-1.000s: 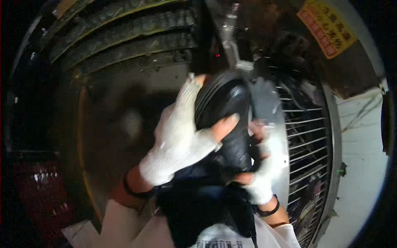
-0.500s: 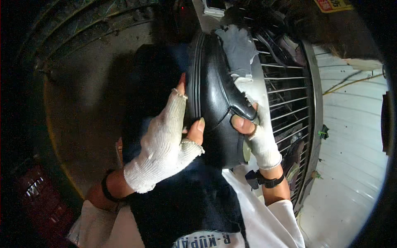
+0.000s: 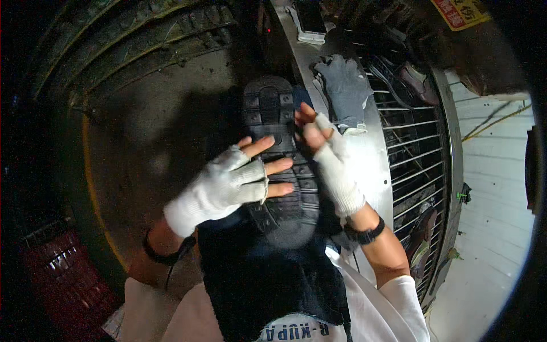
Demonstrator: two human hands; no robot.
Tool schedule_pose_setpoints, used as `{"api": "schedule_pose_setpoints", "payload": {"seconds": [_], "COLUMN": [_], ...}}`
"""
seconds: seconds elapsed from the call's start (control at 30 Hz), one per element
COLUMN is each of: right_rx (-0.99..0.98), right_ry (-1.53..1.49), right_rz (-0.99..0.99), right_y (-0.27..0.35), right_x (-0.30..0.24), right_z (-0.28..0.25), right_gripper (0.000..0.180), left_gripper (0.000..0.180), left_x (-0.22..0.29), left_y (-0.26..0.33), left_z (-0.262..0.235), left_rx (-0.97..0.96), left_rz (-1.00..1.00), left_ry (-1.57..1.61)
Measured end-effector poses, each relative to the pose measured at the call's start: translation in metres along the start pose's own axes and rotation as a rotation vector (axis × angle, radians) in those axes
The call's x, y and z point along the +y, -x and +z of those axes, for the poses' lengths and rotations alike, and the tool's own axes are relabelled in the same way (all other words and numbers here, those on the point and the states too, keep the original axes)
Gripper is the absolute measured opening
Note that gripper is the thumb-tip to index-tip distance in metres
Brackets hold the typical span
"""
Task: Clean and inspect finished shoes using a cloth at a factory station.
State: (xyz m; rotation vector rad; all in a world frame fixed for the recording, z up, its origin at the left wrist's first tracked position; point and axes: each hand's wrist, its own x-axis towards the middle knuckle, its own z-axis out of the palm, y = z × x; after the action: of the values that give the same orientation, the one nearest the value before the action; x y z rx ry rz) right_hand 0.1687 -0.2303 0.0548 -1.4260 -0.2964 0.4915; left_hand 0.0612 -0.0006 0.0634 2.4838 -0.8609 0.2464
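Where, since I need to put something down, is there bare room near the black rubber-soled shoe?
On the shiny metal ledge, between the white-gloved right hand and the barred metal rack. Crowded: farther up, around the frayed grey cloth.

Blue lettering (image 3: 297,332), inverted | on white cloth (image 3: 308,320), person's front | printed characters (image 3: 465,8) | on yellow-and-red sign (image 3: 459,18)

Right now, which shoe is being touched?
The black shoe with its treaded sole facing up: the left hand lies on it. The other shoes are over at the wire rack, untouched.
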Motion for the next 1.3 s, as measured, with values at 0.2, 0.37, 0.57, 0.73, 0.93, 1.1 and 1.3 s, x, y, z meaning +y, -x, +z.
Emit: {"api": "schedule_pose_setpoints", "payload": {"seconds": [0.2,0.37,0.57,0.73,0.93,1.1,1.3], "right_rx": [-0.006,-0.060,-0.189,-0.636,-0.007,0.087,-0.009], "right_ry": [0.024,0.540,0.512,0.334,-0.172,-0.009,0.015], "right_rz": [0.064,-0.050,-0.098,-0.112,0.431,0.363,0.194], "right_y": [-0.027,-0.081,-0.022,-0.001,-0.035,-0.053,-0.075], "right_x": [0.023,-0.001,-0.046,-0.028,-0.033,0.000,0.025], "right_z": [-0.024,-0.007,-0.004,-0.025,0.002,0.001,-0.011], "right_gripper": [0.042,0.037,0.043,0.052,0.040,0.048,0.055], "left_gripper": [0.055,0.061,0.079,0.055,0.059,0.052,0.054], "left_x": [-0.025,-0.070,-0.023,-0.012,-0.044,-0.059,-0.079], "left_y": [0.020,-0.059,-0.021,0.001,-0.041,-0.059,-0.061], "left_z": [0.006,-0.001,-0.007,-0.020,-0.001,0.021,0.024], "left_rx": [0.256,0.165,0.107,0.070,0.244,0.257,0.274], "left_rz": [-0.315,-0.791,-0.682,-0.234,-0.644,-0.953,-0.839], "left_ry": [0.631,0.681,0.371,0.674,0.550,0.807,0.725]}}
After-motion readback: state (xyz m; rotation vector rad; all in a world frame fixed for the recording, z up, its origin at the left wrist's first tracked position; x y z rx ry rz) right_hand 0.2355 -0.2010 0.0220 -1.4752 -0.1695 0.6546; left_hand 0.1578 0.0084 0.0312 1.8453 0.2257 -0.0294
